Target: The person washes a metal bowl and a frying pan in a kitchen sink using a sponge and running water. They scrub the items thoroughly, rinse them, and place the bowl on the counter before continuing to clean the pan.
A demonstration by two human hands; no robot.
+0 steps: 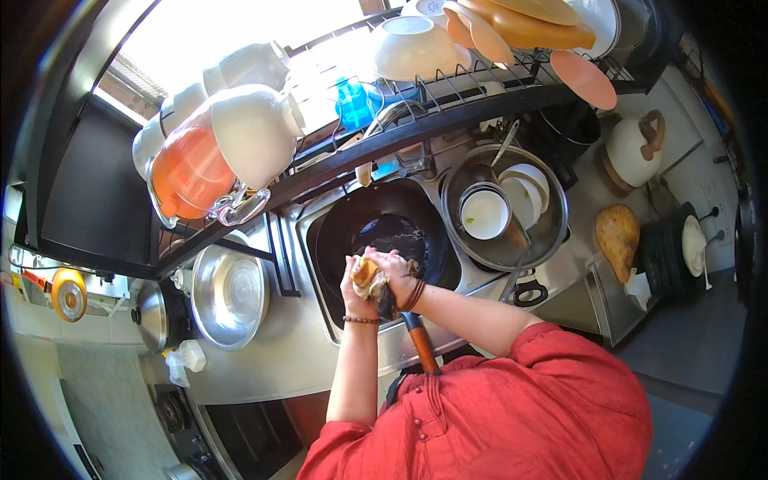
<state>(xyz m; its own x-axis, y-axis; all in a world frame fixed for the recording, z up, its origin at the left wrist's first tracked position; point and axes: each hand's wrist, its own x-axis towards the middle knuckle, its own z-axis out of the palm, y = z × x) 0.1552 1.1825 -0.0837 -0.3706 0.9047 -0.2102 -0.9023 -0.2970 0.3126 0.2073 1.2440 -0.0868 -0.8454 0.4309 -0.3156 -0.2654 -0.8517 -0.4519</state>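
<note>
My left hand [355, 298] and my right hand [397, 271] are pressed together around a crumpled cloth [366, 277], which looks off-white, orange-brown and dark. Its lower end hangs between my wrists. Both hands are above the near side of a dark wok [337, 231], which sits in a stainless steel sink [305, 264]. Some water shows in the bottom of the wok. The wok's handle [423, 348], part wood, points towards my body below my right wrist.
Right of the sink, a large metal basin [545, 237] holds bowls and utensils. A shiny steel bowl [231, 294] stands at the left, beside a lidded pot [153, 315]. Overhead, a black dish rack [372, 153] carrying bowls crosses the far side. A faucet [423, 161] stands behind the wok.
</note>
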